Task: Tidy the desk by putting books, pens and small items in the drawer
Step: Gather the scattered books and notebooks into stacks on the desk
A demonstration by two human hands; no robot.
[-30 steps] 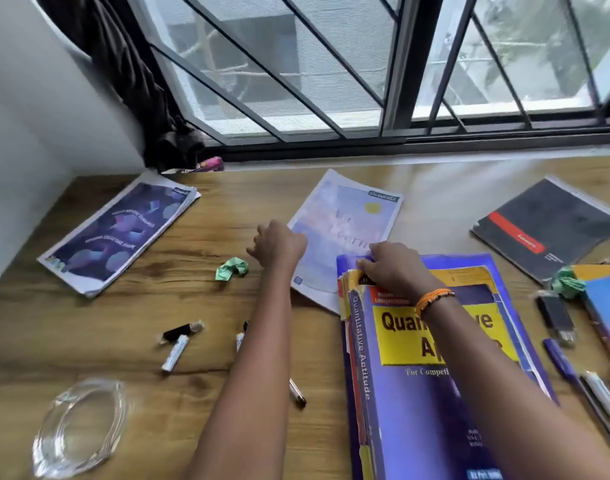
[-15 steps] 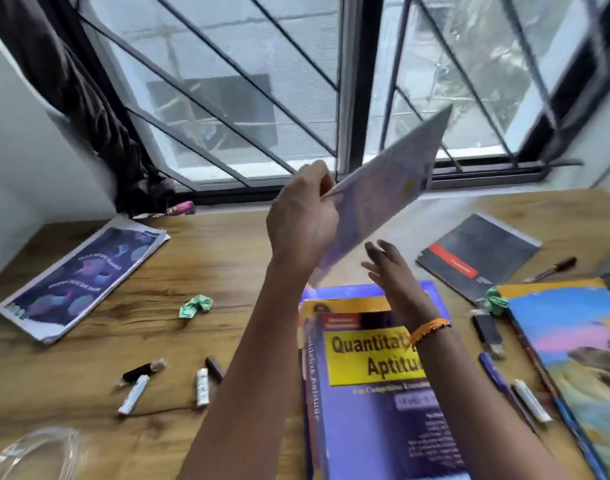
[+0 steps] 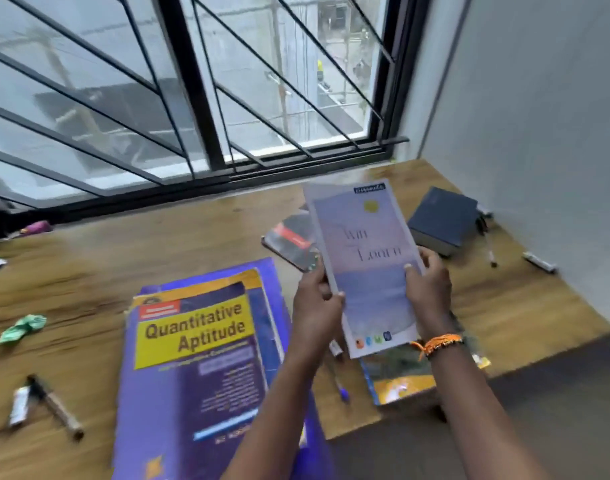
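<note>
Between both hands' grip: left hand (image 3: 315, 301), right hand (image 3: 430, 292), pale booklet (image 3: 364, 258).

Aptitude book (image 3: 199, 358) left on desk (image 3: 89, 289) — held notebook (image 3: 366, 265) right, thick book (image 3: 442, 220) behind it.

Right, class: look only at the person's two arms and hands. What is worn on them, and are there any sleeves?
Both forearms are bare, with no sleeves in view. The right hand has an orange braided thread band with dark flecks tied round its wrist, loose ends sticking out. The left hand and its wrist carry nothing: no ring, watch or glove shows.
</note>
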